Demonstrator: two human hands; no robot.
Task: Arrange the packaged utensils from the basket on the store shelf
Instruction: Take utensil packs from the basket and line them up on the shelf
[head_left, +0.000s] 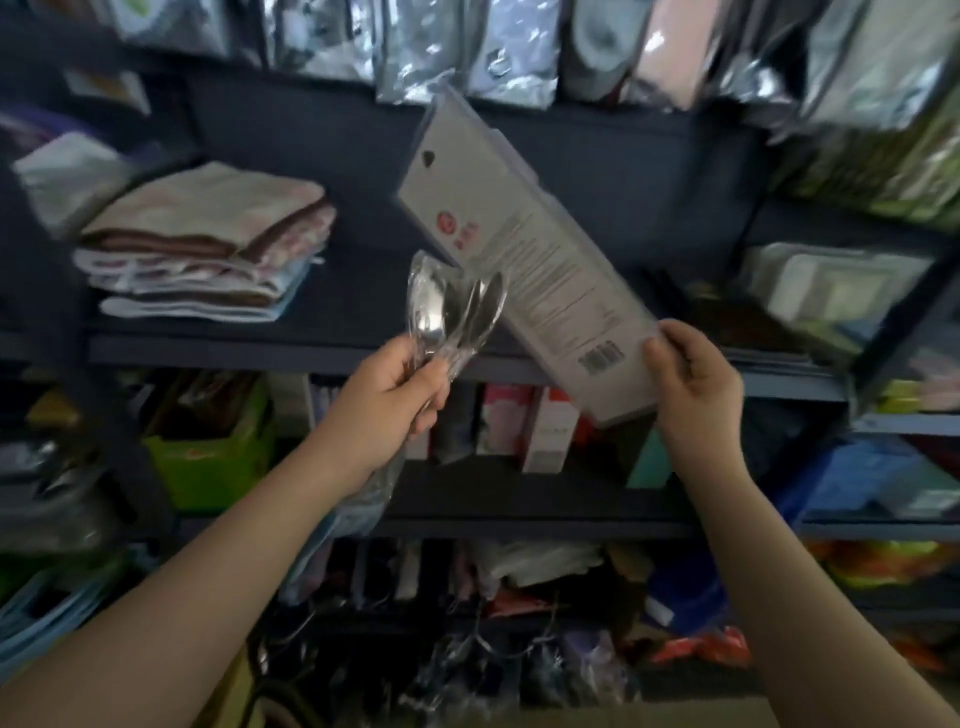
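My left hand (400, 395) grips a clear plastic pack of metal spoons (457, 309) by the handle end, bowls pointing up. My right hand (691, 379) holds the lower barcode end of a long grey flat utensil box (514, 244), which tilts up to the left in front of the dark shelf (291, 348). The two packs touch or overlap near the spoon bowls. A light blue basket (31, 618) shows only partly at the lower left edge.
Folded cloths (208, 249) are stacked on the shelf's left part. Shiny bagged goods hang above. Packaged items (831, 291) fill the right shelf. Small boxes (519, 421) and a green box (208, 462) stand one level down. Cluttered goods lie at the bottom.
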